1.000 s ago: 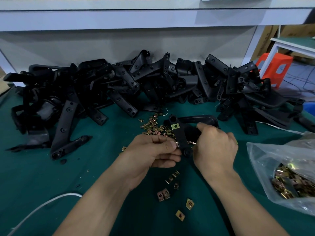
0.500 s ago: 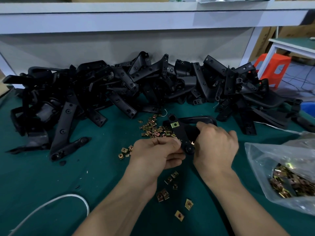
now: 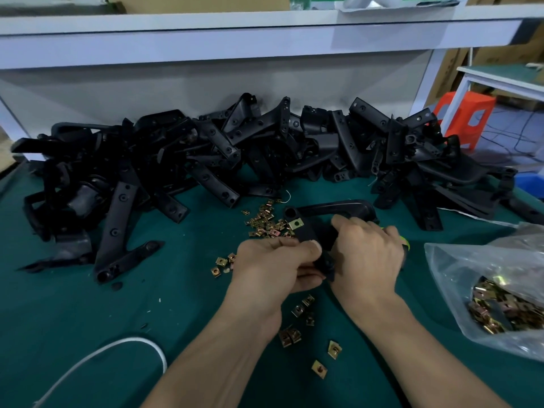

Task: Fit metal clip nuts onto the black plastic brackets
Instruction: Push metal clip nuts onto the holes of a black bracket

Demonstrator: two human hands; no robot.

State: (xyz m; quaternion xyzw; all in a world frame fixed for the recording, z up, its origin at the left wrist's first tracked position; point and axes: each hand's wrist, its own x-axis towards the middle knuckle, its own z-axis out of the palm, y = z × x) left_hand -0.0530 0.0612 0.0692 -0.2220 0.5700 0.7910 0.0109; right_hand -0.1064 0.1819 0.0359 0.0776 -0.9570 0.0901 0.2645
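Your left hand (image 3: 273, 266) was curled tight, thumb and fingertips pinching the lower end of the black plastic bracket (image 3: 306, 232). Your right hand (image 3: 368, 257) was wrapped round the same bracket from the other side, knuckles up. The two hands were almost touching. The bracket was held just above the green felt mat (image 3: 88, 319), its smooth curved arm reaching away from you. One square brass-coloured clip nut (image 3: 296, 223) with a round hole already sat on its flat upper tab. Whether your left fingers also held a nut, I could not tell. Loose clip nuts (image 3: 266, 220), small, shiny and folded, lay scattered just beyond your hands and beneath your wrists. A heap of matt black brackets (image 3: 265, 148) sprawled along the back of the mat. On your right slumped a crinkled clear plastic bag (image 3: 471, 260) holding more nuts.
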